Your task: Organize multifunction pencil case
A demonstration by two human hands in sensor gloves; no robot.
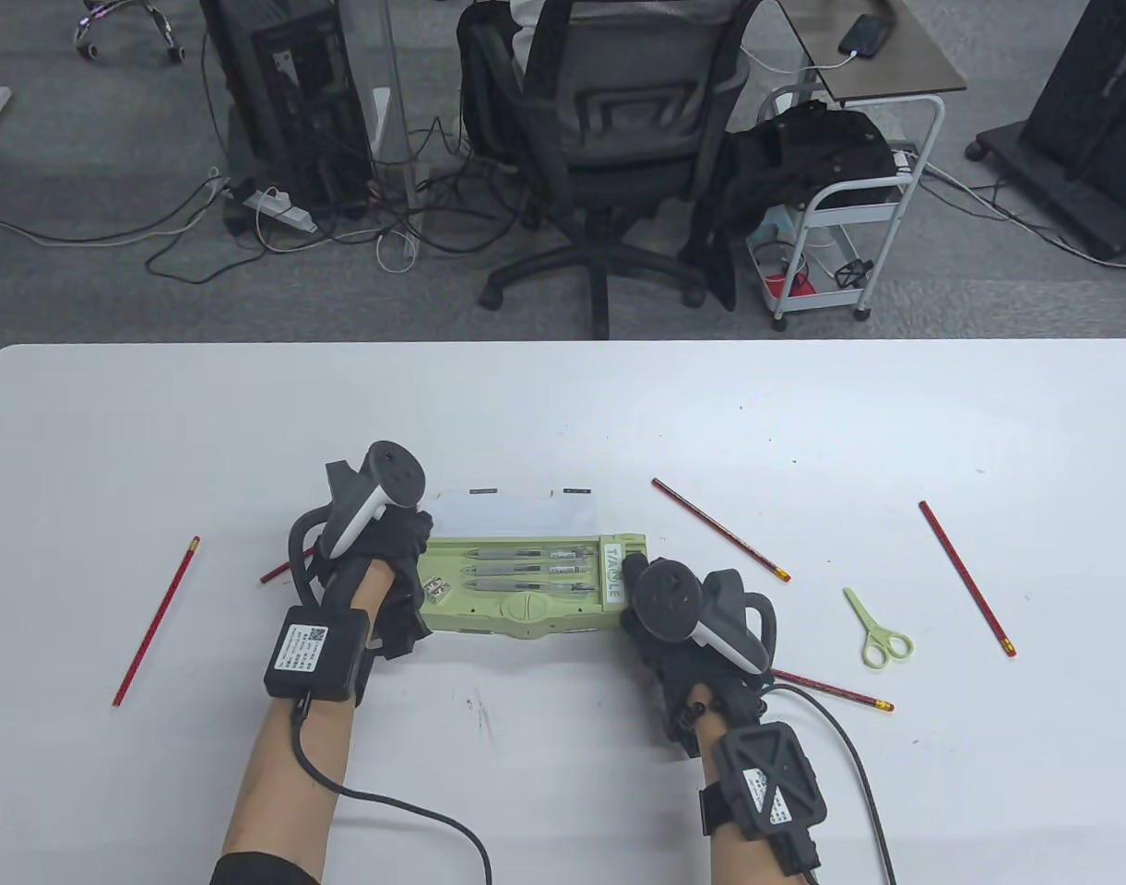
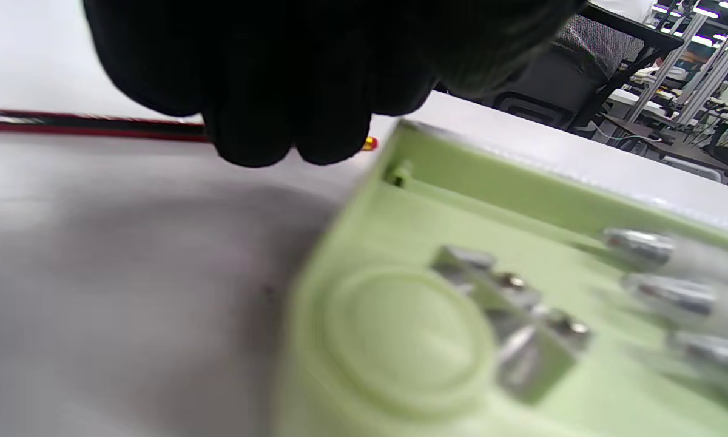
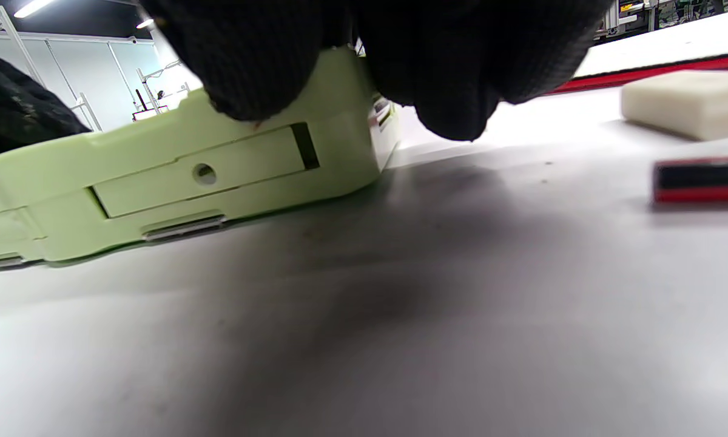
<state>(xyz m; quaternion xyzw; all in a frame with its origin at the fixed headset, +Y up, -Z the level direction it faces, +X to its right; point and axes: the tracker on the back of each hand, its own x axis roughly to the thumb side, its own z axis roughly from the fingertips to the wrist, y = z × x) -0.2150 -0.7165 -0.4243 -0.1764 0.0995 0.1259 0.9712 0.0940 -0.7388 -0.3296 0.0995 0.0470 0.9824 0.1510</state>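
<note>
The pale green pencil case (image 1: 526, 590) lies open in the middle of the table, its white lid (image 1: 516, 507) folded back. Inside are three pens (image 1: 526, 570) and a small metal sharpener (image 1: 433, 590). My left hand (image 1: 404, 576) spans the case's left end. Its curled fingers (image 2: 279, 121) hang at the far left corner of the pencil case (image 2: 461, 315). At the right end, my right hand (image 1: 641, 604) grips the case, one of its fingers (image 3: 249, 67) pressing on the top edge of the pencil case (image 3: 176, 176).
Red pencils lie scattered: one far left (image 1: 157, 622), one behind the right hand (image 1: 721, 530), one far right (image 1: 966, 578), one near the right wrist (image 1: 835, 691). Green scissors (image 1: 878, 631) sit to the right. A white eraser (image 3: 679, 103) lies close to the right hand.
</note>
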